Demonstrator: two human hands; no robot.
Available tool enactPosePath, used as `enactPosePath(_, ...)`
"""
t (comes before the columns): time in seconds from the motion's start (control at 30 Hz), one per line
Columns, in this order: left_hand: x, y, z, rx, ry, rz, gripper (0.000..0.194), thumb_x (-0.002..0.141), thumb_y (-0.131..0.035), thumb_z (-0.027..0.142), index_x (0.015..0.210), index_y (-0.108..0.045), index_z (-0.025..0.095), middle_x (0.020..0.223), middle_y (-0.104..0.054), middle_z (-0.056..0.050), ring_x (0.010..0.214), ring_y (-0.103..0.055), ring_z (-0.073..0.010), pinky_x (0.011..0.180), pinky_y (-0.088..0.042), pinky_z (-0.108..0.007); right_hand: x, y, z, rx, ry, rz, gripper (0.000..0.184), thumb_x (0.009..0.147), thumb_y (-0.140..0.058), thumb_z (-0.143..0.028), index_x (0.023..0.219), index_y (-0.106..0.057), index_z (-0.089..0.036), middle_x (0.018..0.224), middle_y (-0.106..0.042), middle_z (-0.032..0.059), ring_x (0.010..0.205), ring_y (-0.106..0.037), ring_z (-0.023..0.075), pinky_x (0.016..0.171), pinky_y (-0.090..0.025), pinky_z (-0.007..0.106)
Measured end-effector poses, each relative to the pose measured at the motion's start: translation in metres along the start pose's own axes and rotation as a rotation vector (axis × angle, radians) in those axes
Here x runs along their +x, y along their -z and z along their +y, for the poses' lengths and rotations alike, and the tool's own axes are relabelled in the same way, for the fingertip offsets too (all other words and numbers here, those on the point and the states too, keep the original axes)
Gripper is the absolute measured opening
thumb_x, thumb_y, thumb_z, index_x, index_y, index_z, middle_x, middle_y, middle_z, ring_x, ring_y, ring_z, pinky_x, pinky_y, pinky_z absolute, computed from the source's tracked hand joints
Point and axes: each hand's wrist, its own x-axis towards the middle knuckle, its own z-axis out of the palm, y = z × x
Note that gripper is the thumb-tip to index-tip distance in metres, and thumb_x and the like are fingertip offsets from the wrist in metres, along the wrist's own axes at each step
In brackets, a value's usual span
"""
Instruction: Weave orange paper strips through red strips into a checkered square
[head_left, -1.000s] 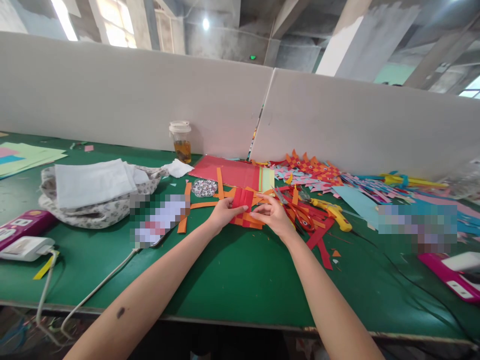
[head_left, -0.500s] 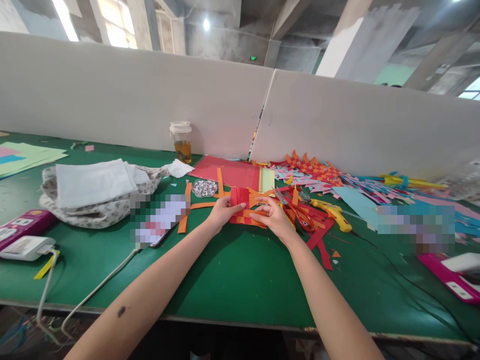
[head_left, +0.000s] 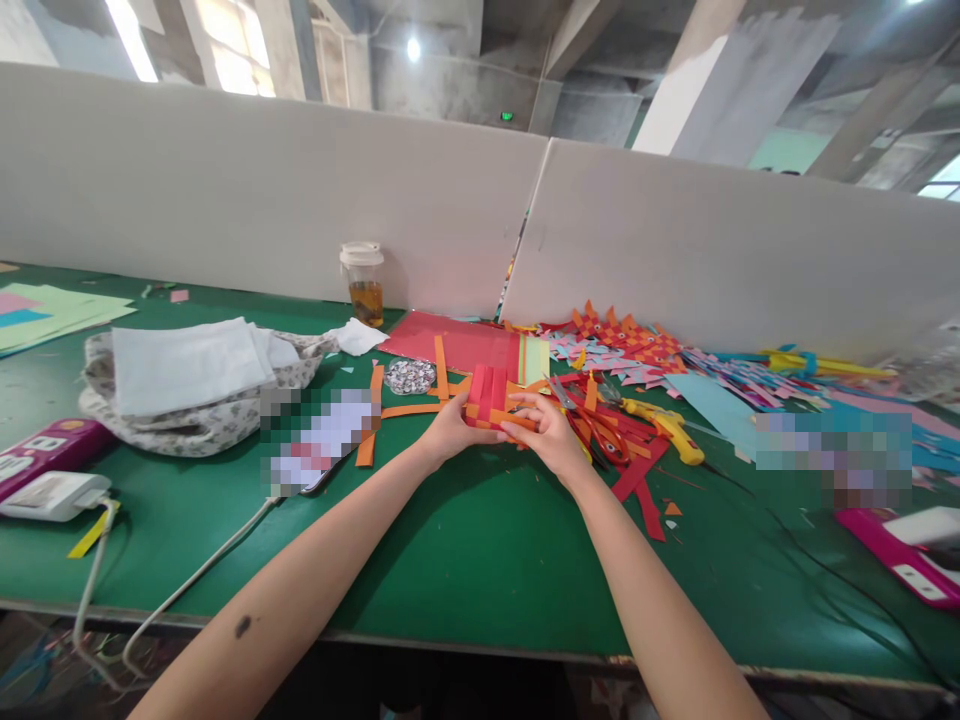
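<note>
Between my two hands is a piece of woven red and orange paper strips [head_left: 489,395], with red strips standing up at its far side and an orange band along the near edge. My left hand [head_left: 456,432] is closed on its left side, the thumb lying along the near edge. My right hand [head_left: 546,428] pinches the orange end at the right. Loose orange paper strips [head_left: 409,410] lie on the table left of the weave. Scissors with orange handles [head_left: 606,432] and red strips [head_left: 643,480] lie just right of my right hand.
On the green table [head_left: 480,560] are a charging phone [head_left: 330,435], a cloth bundle [head_left: 187,385], a lidded cup of tea [head_left: 365,285] and a bag of small beads or eyes [head_left: 409,376]. At right are a yellow glue gun [head_left: 679,435], woven paper fish [head_left: 626,335] and power strips.
My left thumb has slid from the red strips down to the near edge, towards my right fingers. The red strips show more openly now, and the weave has tilted slightly.
</note>
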Motion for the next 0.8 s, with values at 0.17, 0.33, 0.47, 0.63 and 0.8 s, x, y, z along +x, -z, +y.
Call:
enactPosePath(0.17, -0.001, 0.002, 0.001, -0.012, 0.033, -0.029, 0.064, 0.047, -0.08, 0.016, 0.105, -0.052, 0.013, 0.09, -0.067, -0.011, 0.073, -0.064, -0.019, 0.071, -0.052, -0.036, 0.0, -0.001, -0.003, -0.024, 0.01, 0.029, 0.046, 0.063, -0.069, -0.038, 0.102, -0.049, -0.023, 0.075, -0.061, 0.0002, 0.06, -0.057, 0.0138, 0.049, -0.044, 0.024)
enactPosePath(0.33, 0.001, 0.005, 0.001, 0.026, 0.04, -0.025, 0.063, 0.05, -0.08, 0.02, 0.106, -0.052, 0.013, 0.087, -0.067, -0.011, 0.07, -0.064, -0.0174, 0.068, -0.053, -0.033, 0.0, 0.0, -0.001, 0.001, 0.034, 0.041, 0.047, 0.062, -0.07, -0.035, 0.102, -0.049, -0.022, 0.076, -0.063, 0.001, 0.068, -0.061, 0.0165, 0.059, -0.049, 0.029)
enactPosePath(0.47, 0.002, 0.005, 0.001, 0.022, 0.036, -0.027, 0.065, 0.049, -0.08, 0.022, 0.107, -0.052, 0.012, 0.086, -0.067, -0.011, 0.069, -0.064, -0.0168, 0.065, -0.053, -0.03, 0.001, 0.001, 0.0, 0.012, 0.04, 0.05, 0.045, 0.062, -0.07, -0.033, 0.1, -0.049, -0.022, 0.078, -0.063, 0.0007, 0.071, -0.061, 0.0164, 0.065, -0.049, 0.03)
enactPosePath(0.63, 0.002, 0.005, 0.0, 0.028, 0.001, -0.056, 0.066, 0.049, -0.08, 0.021, 0.108, -0.052, 0.013, 0.087, -0.068, -0.01, 0.07, -0.064, -0.0169, 0.063, -0.052, -0.028, 0.002, 0.001, 0.005, -0.015, 0.01, 0.08, 0.042, 0.061, -0.071, -0.037, 0.094, -0.051, -0.02, 0.082, -0.063, 0.0033, 0.077, -0.062, 0.019, 0.069, -0.05, 0.033)
enactPosePath(0.8, 0.001, 0.005, 0.0, 0.044, -0.029, -0.087, 0.064, 0.051, -0.079, 0.022, 0.109, -0.053, 0.014, 0.087, -0.068, -0.01, 0.069, -0.064, -0.0168, 0.062, -0.051, -0.027, 0.004, 0.0, 0.01, -0.02, 0.022, 0.141, 0.044, 0.057, -0.074, -0.039, 0.087, -0.047, -0.021, 0.088, -0.062, 0.0041, 0.087, -0.061, 0.0204, 0.074, -0.05, 0.034)
